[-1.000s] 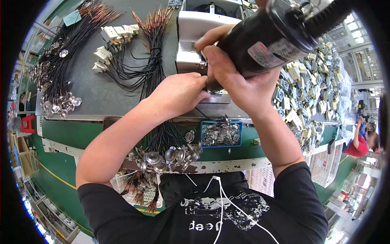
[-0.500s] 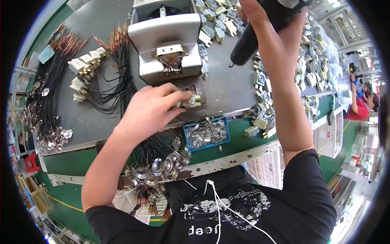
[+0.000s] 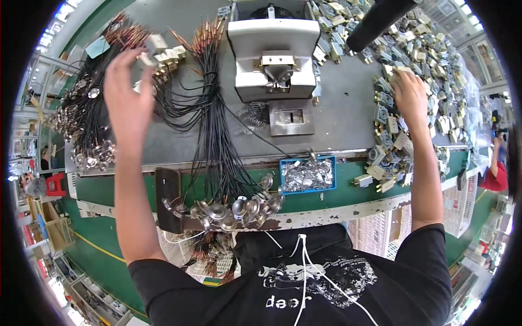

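Note:
My left hand (image 3: 129, 100), smeared by motion, is at the far left with its thumb apart from its fingers. Just past the fingertips is a cream plug block (image 3: 157, 43), beside a cluster of similar plugs joined to black wires (image 3: 209, 103). Whether the fingers still touch that block is hard to see. On the right, my right hand (image 3: 411, 96) reaches into a pile of grey and cream plugs (image 3: 392, 125). Its fingers bend down over one cream plug (image 3: 401, 69). Between my hands, the metal fixture plate (image 3: 293, 125) has an unfilled slot, in front of the white machine (image 3: 274, 60).
A black cylindrical tool (image 3: 378, 24) hangs at the top right. The blue tray (image 3: 309, 175) of small metal pieces sits at the bench's near edge. Round metal caps (image 3: 228, 214) on wires hang over the edge. More copper-ended wires (image 3: 122, 32) lie far left.
My left hand has left the fixture with its plug and moved to the far left. My right hand has let go of the black tool and come down onto the plug pile.

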### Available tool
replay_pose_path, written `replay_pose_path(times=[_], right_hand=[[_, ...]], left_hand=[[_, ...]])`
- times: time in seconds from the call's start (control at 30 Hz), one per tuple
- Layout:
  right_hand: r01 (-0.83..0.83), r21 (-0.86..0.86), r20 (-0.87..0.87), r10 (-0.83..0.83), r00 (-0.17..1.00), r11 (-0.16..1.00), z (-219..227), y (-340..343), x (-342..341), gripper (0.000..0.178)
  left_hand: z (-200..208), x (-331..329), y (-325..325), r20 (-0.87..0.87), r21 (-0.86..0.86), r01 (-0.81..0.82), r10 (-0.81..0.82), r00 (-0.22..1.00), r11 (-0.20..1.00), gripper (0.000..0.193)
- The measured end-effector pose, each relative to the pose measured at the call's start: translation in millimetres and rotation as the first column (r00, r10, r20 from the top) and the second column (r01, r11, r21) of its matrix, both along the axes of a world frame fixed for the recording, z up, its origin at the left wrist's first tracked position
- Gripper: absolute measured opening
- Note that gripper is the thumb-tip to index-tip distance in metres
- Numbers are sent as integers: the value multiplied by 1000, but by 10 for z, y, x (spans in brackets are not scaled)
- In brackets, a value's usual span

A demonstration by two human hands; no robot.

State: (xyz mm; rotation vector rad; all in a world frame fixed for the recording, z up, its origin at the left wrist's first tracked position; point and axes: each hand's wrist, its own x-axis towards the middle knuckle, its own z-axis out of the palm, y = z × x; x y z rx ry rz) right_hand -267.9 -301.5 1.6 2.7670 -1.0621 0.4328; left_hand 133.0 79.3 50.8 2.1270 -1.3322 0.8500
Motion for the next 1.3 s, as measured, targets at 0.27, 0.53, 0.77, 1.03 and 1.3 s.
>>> replay_pose_path(times=[0.27,0.53,0.77,1.03,1.3], right_hand=[[-629,649,732,-124,670,427,178,950,63,31],[-795,189,632,548,548,577,170,1505,495,61],[-806,58,551,654,518,589,213,1563,601,44],[-623,147,257,578,774,768,125,1672,713,25],[-491,522,124,507,853,698,241,1490,880,31]], left_hand=[[-317,-1062,-192,-352,589,396,-218,910,704,17],[-136,-1061,-157,-463,471,463,-236,854,751,18],[-6,-1116,-323,-722,257,524,-199,662,812,18],[-93,-1059,-472,-732,242,541,-214,647,806,14],[-157,-1031,-463,-734,223,579,-256,629,784,16]])
